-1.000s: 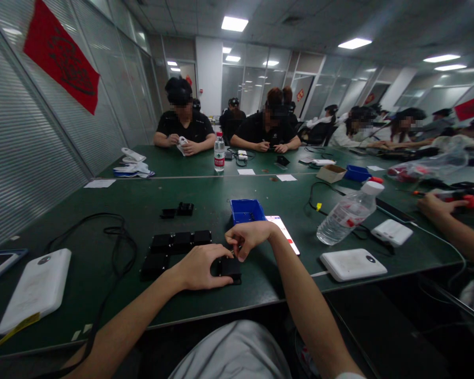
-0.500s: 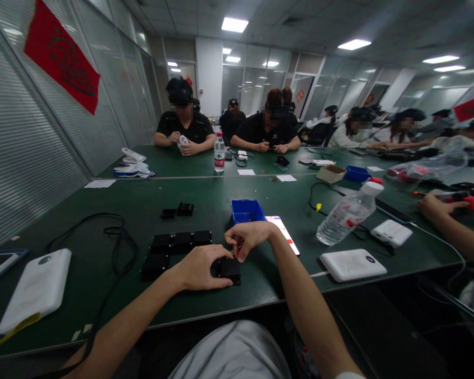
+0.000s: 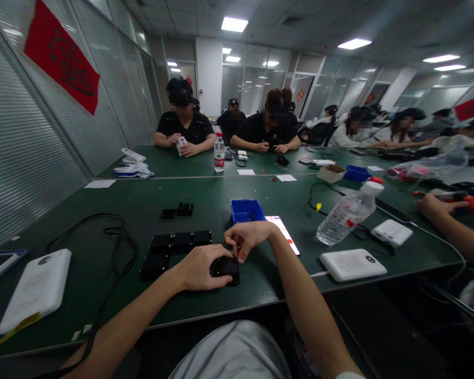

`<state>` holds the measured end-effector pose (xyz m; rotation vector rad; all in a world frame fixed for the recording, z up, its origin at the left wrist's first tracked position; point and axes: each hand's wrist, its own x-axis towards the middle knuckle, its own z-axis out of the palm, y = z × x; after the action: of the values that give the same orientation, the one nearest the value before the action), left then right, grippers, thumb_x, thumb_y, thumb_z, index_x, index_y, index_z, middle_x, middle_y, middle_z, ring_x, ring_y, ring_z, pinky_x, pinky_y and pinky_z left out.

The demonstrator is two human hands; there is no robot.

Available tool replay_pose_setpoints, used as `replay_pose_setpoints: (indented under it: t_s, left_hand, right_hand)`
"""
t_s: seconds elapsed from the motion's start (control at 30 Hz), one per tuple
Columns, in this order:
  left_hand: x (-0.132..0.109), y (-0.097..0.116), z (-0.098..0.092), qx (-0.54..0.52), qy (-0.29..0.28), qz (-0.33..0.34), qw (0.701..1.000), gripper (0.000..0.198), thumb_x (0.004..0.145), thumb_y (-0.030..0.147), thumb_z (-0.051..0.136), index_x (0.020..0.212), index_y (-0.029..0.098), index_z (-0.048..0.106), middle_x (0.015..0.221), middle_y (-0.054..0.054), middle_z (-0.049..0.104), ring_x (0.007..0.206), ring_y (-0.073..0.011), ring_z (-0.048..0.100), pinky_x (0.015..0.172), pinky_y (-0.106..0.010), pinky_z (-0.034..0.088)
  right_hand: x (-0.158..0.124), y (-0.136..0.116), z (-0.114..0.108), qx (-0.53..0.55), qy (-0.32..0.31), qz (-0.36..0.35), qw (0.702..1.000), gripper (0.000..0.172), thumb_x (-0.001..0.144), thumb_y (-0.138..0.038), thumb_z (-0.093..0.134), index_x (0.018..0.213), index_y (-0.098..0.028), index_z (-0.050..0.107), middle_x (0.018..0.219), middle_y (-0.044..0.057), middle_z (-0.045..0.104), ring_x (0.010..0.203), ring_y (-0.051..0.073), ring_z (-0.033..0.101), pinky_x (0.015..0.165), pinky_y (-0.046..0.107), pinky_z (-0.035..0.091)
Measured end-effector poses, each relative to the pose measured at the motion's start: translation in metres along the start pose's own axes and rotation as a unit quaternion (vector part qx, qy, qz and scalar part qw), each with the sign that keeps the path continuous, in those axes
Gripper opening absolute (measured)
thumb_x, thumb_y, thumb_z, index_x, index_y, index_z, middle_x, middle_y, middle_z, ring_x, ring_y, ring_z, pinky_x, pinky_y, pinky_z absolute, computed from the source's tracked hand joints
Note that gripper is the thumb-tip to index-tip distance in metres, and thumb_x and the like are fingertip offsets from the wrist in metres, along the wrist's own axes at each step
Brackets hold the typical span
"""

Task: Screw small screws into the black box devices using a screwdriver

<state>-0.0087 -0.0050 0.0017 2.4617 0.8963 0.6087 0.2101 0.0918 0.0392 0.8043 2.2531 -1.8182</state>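
Green tabletop (image 3: 197, 189), with hands

Left hand (image 3: 199, 267): thumb and fingers clamped about a black block (image 3: 227, 267). Right hand (image 3: 253, 237): fingertips drawn together at the block's far edge; any part between them is too small to tell. Blue tray (image 3: 246, 207): just beyond right hand. Block: on the tabletop's near side.

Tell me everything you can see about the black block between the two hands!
The black block is dark and boxy, maybe plastic, with a flat-looking top. It seems to rest on the green table. The left hand curls around it, thumb along its near side. The right hand has bent fingers at its far edge. Small details are too dark to see.
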Motion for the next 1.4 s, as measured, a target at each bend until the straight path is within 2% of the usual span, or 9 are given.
replay_pose_setpoints:
  t_s: [0.23, 0.43, 0.63, 0.77, 0.9, 1.03, 1.2, 1.3, 1.4]
  left_hand:
    - [0.000, 0.000, 0.000, -0.003, 0.004, 0.000, 1.000, 0.039, 0.079, 0.031, 0.077, 0.116, 0.022, 0.067, 0.118, -0.006, 0.074, 0.105, -0.0261, 0.071, 0.094, -0.036, 0.053]
    - [0.001, 0.001, -0.001, -0.001, -0.002, -0.005, 1.000, 0.039, 0.078, 0.031, 0.078, 0.115, 0.022, 0.068, 0.118, -0.007, 0.073, 0.107, -0.0265, 0.070, 0.096, -0.037, 0.053]
    - [0.000, 0.002, -0.002, 0.007, -0.006, -0.012, 1.000, 0.039, 0.076, 0.032, 0.079, 0.111, 0.020, 0.069, 0.114, -0.008, 0.074, 0.103, -0.0272, 0.071, 0.095, -0.038, 0.054]
    - [0.001, 0.003, -0.002, 0.007, -0.008, -0.011, 1.000, 0.040, 0.074, 0.032, 0.081, 0.109, 0.021, 0.068, 0.112, -0.007, 0.074, 0.101, -0.0266, 0.070, 0.094, -0.038, 0.054]
    - [0.001, 0.003, -0.003, 0.010, -0.015, -0.011, 1.000, 0.042, 0.074, 0.038, 0.085, 0.108, 0.020, 0.068, 0.112, -0.007, 0.073, 0.102, -0.0274, 0.069, 0.092, -0.037, 0.054]
    - [0.001, 0.002, -0.003, 0.011, -0.021, -0.010, 1.000, 0.044, 0.076, 0.044, 0.085, 0.108, 0.020, 0.068, 0.111, -0.007, 0.072, 0.102, -0.0275, 0.069, 0.091, -0.037, 0.054]
    - [0.002, 0.003, -0.003, 0.005, -0.017, -0.010, 1.000, 0.045, 0.075, 0.046, 0.085, 0.108, 0.020, 0.069, 0.114, -0.008, 0.072, 0.104, -0.0277, 0.069, 0.093, -0.037, 0.053]
    - [0.002, 0.003, -0.003, 0.004, -0.018, -0.006, 1.000, 0.040, 0.077, 0.041, 0.083, 0.107, 0.020, 0.068, 0.112, -0.007, 0.072, 0.102, -0.0267, 0.069, 0.092, -0.037, 0.053]
    - [0.001, 0.003, -0.003, 0.005, -0.015, -0.008, 1.000, 0.038, 0.075, 0.037, 0.083, 0.105, 0.020, 0.067, 0.109, -0.006, 0.072, 0.099, -0.0260, 0.069, 0.088, -0.036, 0.053]
  right_hand:
    - [-0.003, -0.001, 0.000, -0.005, 0.002, -0.005, 1.000, 0.062, 0.050, -0.038, 0.099, 0.077, -0.019, 0.047, 0.074, -0.003, 0.073, 0.073, 0.016, 0.072, 0.065, 0.024, 0.052]
    - [-0.003, -0.001, -0.001, 0.007, -0.007, 0.000, 1.000, 0.061, 0.050, -0.036, 0.099, 0.082, -0.018, 0.050, 0.078, -0.001, 0.075, 0.074, 0.016, 0.073, 0.070, 0.026, 0.054]
    - [-0.003, 0.000, -0.005, -0.023, -0.006, -0.015, 1.000, 0.067, 0.060, -0.027, 0.095, 0.116, -0.016, 0.059, 0.079, -0.002, 0.074, 0.071, 0.014, 0.070, 0.063, 0.022, 0.048]
    - [-0.001, 0.002, -0.006, -0.049, 0.008, 0.000, 0.999, 0.074, 0.061, -0.023, 0.092, 0.127, -0.016, 0.059, 0.079, -0.002, 0.074, 0.068, 0.014, 0.069, 0.058, 0.020, 0.044]
    - [0.002, 0.001, -0.005, -0.070, 0.023, 0.049, 0.996, 0.075, 0.060, -0.027, 0.093, 0.126, -0.015, 0.059, 0.078, -0.003, 0.073, 0.056, 0.010, 0.060, 0.050, 0.018, 0.037]
    - [0.003, -0.001, -0.002, -0.086, 0.021, 0.080, 0.993, 0.069, 0.064, -0.039, 0.091, 0.121, -0.015, 0.061, 0.068, -0.006, 0.067, 0.045, 0.006, 0.049, 0.043, 0.019, 0.028]
    - [0.003, 0.002, -0.003, -0.106, 0.027, 0.065, 0.992, 0.061, 0.068, -0.046, 0.088, 0.114, -0.015, 0.064, 0.058, -0.010, 0.057, 0.042, 0.005, 0.042, 0.043, 0.019, 0.025]
    - [0.006, 0.006, -0.004, -0.134, 0.029, 0.063, 0.988, 0.053, 0.067, -0.041, 0.089, 0.108, -0.015, 0.066, 0.055, -0.011, 0.053, 0.044, 0.006, 0.042, 0.045, 0.020, 0.027]
    - [0.010, 0.008, -0.004, -0.160, 0.038, 0.053, 0.985, 0.042, 0.067, -0.028, 0.087, 0.102, -0.015, 0.069, 0.062, -0.008, 0.058, 0.052, 0.008, 0.047, 0.050, 0.020, 0.032]
